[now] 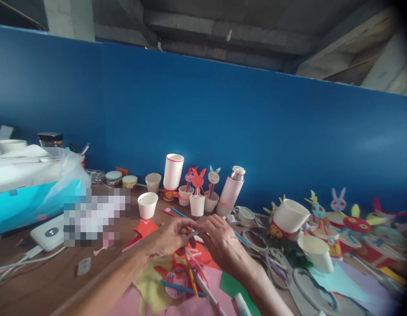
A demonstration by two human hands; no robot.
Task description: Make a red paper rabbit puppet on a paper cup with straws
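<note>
My left hand point(172, 237) and my right hand point(221, 241) meet over the middle of the table, fingers pinched together. A small pale piece point(192, 235) shows between the fingertips, mostly hidden, so its kind is unclear. Below them lies a pink paper rabbit face point(175, 281) with drawn eyes, and a blue stick point(182, 288) crosses it. Beside it are a yellow-orange stick point(191, 274) and a long white one point(208, 289). Red paper point(208, 256) is spread under the hands. Just beyond stands a white paper cup point(197, 206) with a red rabbit figure point(198, 179) in it.
Behind are a cup stack point(173, 173), an open cup point(148, 205) and a pink thermos point(230, 193). At right, scissors point(279, 267) lie near several cups with paper animals. A white device point(48, 232) with cables and a plastic bag point(68, 169) occupy the left.
</note>
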